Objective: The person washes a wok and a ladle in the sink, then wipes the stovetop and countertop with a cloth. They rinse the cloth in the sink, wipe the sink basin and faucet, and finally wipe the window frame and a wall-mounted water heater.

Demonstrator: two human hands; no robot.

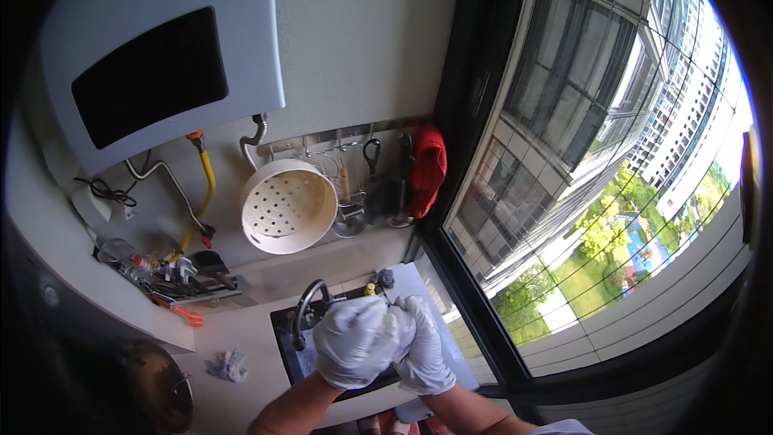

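My left hand (355, 341) and my right hand (424, 347) both wear white, wrinkled gloves and are pressed together over the black sink (287, 357). Their fingers are curled. A pale, slightly pinkish crumpled patch (403, 329) shows between them; whether it is a cloth or part of a glove, I cannot tell. Just left of my left hand, the dark curved faucet (299, 317) reaches over the basin. The hands hide most of the sink.
A crumpled grey-white rag (227, 366) lies on the pale counter (253, 329). A perforated steamer basket (287, 208) hangs beside a utensil rail (320, 139) and a red cloth (427, 172). A water heater (163, 60) hangs above. At right is a black window frame (477, 320).
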